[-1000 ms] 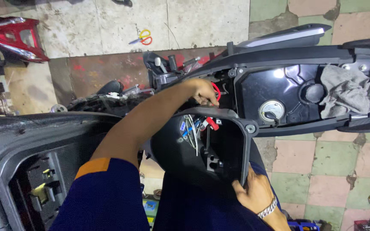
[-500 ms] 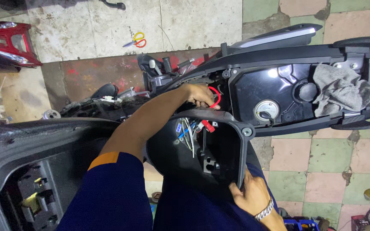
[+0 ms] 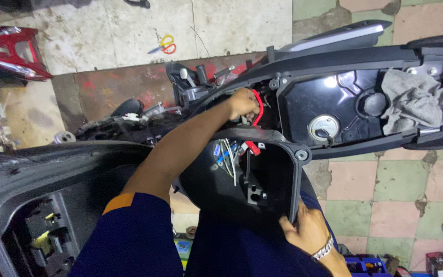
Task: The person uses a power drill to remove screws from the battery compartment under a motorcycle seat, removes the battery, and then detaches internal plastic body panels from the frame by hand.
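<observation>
**Black storage box held at a stripped scooter**

The black storage box (image 3: 252, 174), a deep plastic tub with wires and a red connector showing in its opening, sits at the centre of the view, against the scooter's open frame. Nearest the camera, the right hand (image 3: 303, 231), with a metal bracelet at the wrist, grips the tub's near right edge, fingers curled over the rim and pressed together. Beyond it, the left hand (image 3: 243, 102) reaches out from a blue sleeve with an orange cuff, over the top of the tub, fingers closed round a red cable (image 3: 257, 107) at the frame. To the right, a grey rag (image 3: 416, 100) lies on the black frame tray (image 3: 303, 97), beside a round cap (image 3: 323, 124). Farther off on the concrete floor lie scissors (image 3: 164, 45) with yellow and red handles and a red body panel (image 3: 11, 51).
</observation>
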